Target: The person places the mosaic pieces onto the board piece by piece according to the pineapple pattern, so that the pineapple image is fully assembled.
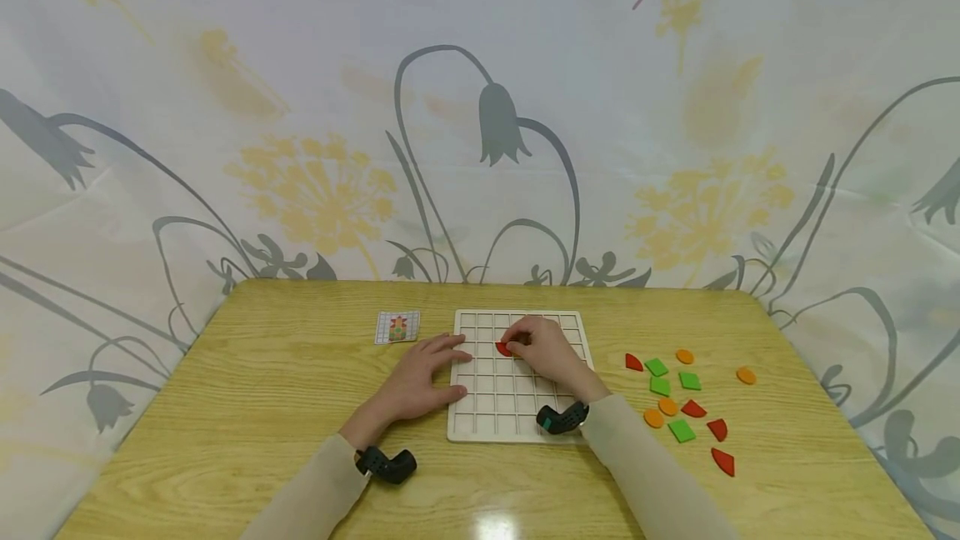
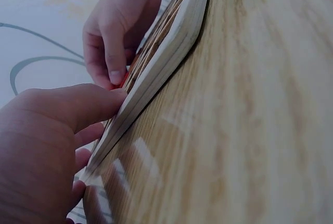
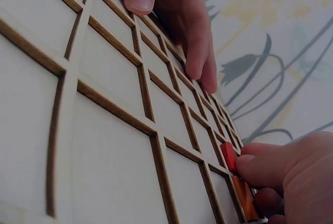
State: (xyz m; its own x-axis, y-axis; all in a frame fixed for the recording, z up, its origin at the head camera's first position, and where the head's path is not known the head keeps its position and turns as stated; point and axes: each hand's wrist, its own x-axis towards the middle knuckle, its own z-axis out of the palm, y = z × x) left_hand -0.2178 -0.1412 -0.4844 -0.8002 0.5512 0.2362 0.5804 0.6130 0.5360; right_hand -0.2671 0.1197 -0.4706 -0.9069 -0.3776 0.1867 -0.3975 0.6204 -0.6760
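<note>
A white wooden grid board lies flat on the table. My right hand is over its upper middle and pinches a red quarter-circle tile between thumb and fingers. In the right wrist view the red tile stands tilted at a cell, with an orange patch just below it, partly covered by the fingers. My left hand, fingers spread and fairly straight, rests on the board's left edge. The left wrist view shows its thumb against the rim.
Right of the board lie loose tiles: green diamonds, orange discs and red quarter-circles. A small card with a coloured grid pattern is at the board's upper left. A patterned curtain hangs behind the wooden table.
</note>
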